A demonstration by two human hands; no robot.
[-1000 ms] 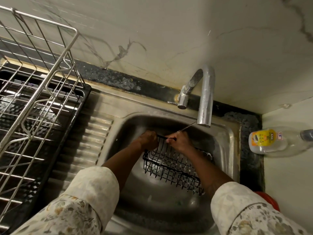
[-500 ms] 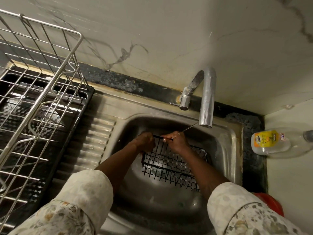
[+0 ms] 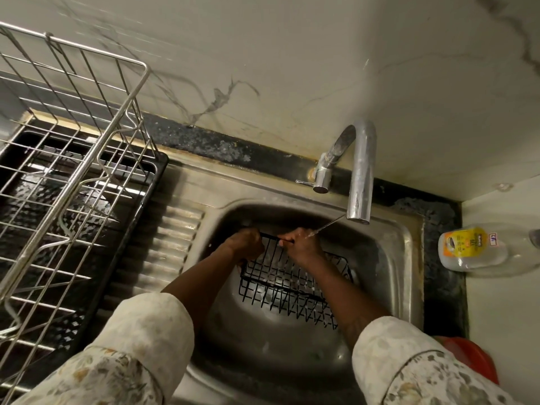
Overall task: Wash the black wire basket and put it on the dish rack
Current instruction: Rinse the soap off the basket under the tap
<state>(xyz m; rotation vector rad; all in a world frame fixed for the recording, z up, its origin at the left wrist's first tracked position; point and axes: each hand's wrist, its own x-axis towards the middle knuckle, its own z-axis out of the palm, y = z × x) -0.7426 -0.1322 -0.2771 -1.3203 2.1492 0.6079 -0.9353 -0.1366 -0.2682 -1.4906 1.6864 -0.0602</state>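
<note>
Plastic bottle (image 3: 479, 252), yellow label (image 3: 464, 242) (print too small to read), white sticker (image 3: 493, 237) illegible

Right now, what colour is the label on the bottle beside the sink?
Mostly yellow; the head view shows the label on the clear bottle.

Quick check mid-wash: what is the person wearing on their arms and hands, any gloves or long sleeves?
No gloves: the left hand and right hand are bare, and no ring or watch shows. The left sleeve and right sleeve are cream fabric with a faded floral print in tan and grey-green, leaving the forearms bare. A thin dark line runs across the right one.
</note>
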